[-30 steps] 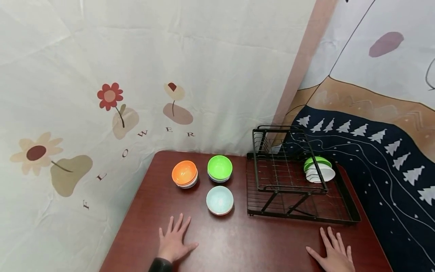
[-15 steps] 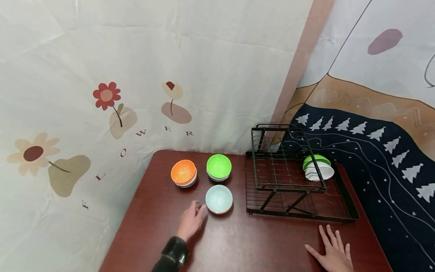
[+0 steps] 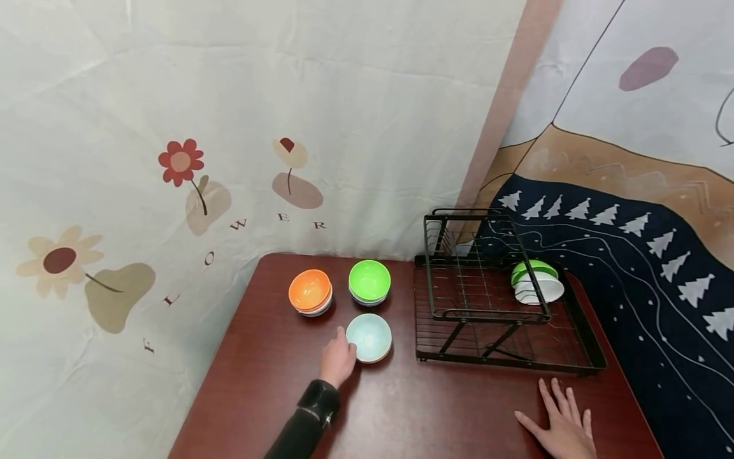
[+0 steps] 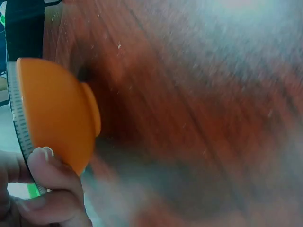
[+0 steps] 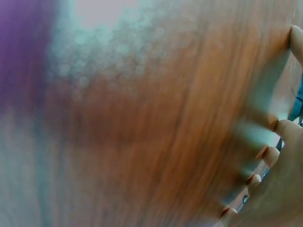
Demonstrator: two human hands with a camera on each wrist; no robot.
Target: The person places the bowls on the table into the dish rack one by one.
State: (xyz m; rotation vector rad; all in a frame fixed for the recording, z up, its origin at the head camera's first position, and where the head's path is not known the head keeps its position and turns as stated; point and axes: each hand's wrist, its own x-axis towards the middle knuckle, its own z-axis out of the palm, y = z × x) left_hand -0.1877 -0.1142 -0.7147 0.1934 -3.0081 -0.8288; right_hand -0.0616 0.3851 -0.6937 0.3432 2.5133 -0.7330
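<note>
A light blue bowl [image 3: 369, 338] sits nested on an orange bowl, whose outside [image 4: 59, 111] fills the left of the left wrist view. My left hand [image 3: 338, 358] grips the left side of this stack at the rim, fingertips [image 4: 47, 165] curled against it. How many bowls the grip takes in is hard to tell. Behind stand two more stacks, one topped by an orange bowl [image 3: 310, 290], the other by a green bowl [image 3: 369, 281]. On the right, my right hand [image 3: 561, 422] rests on the table with fingers spread, holding nothing.
A black two-tier dish rack [image 3: 510, 364] stands at the table's back right. At its right side lean a green bowl [image 3: 534, 268] and a white bowl [image 3: 541, 290]. Printed cloth [image 3: 373, 127] hangs behind the brown table [image 3: 258, 382].
My left hand has lifted from the table, moved forward and right to the light blue bowl, and curled its fingers at the rim. The right hand stays in place.
</note>
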